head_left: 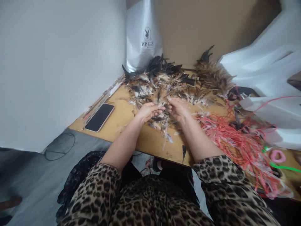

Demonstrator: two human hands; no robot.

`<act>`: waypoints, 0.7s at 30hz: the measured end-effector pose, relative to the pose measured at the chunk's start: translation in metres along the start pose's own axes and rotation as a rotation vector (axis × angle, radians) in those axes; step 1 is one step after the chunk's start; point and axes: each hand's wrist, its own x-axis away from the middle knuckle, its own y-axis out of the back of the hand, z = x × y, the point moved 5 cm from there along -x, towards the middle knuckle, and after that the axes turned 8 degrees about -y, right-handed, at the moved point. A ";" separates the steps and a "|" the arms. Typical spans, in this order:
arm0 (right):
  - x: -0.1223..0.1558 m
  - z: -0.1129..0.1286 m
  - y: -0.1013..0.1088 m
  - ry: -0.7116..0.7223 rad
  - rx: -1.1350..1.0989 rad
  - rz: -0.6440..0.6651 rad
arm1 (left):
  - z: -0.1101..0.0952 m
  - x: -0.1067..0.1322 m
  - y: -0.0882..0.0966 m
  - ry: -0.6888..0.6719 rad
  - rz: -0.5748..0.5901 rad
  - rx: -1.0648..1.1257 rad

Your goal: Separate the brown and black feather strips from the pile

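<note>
Behind feather pile (164,66), silver bag (144,18), contents hidden; left hand (150,112), right hand (178,108) pinching brown feathers (161,94)

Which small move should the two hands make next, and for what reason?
Perhaps the right hand should even out the brown feathers, while the left hand holds them steady. The left hand appears to pinch them, their tips fan out unevenly, and the right hand is close beside them. Its exact grip is too small to tell.
</note>
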 end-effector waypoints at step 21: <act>-0.003 -0.014 -0.006 0.141 0.136 -0.136 | -0.002 -0.005 0.005 -0.104 -0.097 0.051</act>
